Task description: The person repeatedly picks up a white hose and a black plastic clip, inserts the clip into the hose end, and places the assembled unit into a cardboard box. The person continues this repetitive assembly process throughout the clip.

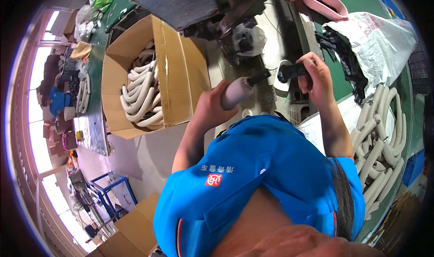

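Observation:
My left hand (212, 105) is closed around a pale grey padded tube (237, 93). A narrower black end (259, 79) sticks out of the tube toward the right. Across from it, my right hand (320, 78) grips a short black cylindrical piece (291, 72) between thumb and fingers. The two held things point at each other with a gap between them. What lies inside my left palm is hidden.
At left stands an open cardboard box (185, 76) of pale curved tubes (142, 92). More such tubes (379, 148) are heaped on the green table at right. Beyond them are a white plastic bag (379, 44), black parts (346, 53) and a pink bin (321, 2). Dark machinery (181, 6) stands ahead.

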The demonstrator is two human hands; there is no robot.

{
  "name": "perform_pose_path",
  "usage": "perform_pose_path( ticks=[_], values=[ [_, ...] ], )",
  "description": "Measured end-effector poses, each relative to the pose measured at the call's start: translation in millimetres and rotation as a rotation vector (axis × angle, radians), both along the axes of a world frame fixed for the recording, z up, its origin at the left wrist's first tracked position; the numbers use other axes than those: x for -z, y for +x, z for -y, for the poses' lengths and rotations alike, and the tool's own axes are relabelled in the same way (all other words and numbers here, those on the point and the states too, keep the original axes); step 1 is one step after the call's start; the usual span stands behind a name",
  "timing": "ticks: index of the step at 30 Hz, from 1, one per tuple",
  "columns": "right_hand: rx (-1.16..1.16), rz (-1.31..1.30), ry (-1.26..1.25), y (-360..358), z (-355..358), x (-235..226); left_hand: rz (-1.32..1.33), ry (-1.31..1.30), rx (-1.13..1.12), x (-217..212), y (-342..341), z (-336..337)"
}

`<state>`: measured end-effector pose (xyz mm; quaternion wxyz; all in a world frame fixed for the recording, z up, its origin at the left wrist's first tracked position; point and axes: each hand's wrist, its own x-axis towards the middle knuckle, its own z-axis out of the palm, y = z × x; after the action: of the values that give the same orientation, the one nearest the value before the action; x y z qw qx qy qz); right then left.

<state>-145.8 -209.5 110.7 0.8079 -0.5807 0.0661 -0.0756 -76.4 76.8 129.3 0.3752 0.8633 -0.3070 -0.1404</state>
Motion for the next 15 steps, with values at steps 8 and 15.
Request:
perform_pose_path(
  ticks=[8, 15],
  values=[
    [-0.033, 0.008, 0.138, 6, -44, 4, 0.024, -0.036, -0.057, 1, 1, -11],
    [0.119, 0.02, 0.142, 22, -67, 7, 0.033, -0.029, -0.177, 5, -4, -31]
  ],
)
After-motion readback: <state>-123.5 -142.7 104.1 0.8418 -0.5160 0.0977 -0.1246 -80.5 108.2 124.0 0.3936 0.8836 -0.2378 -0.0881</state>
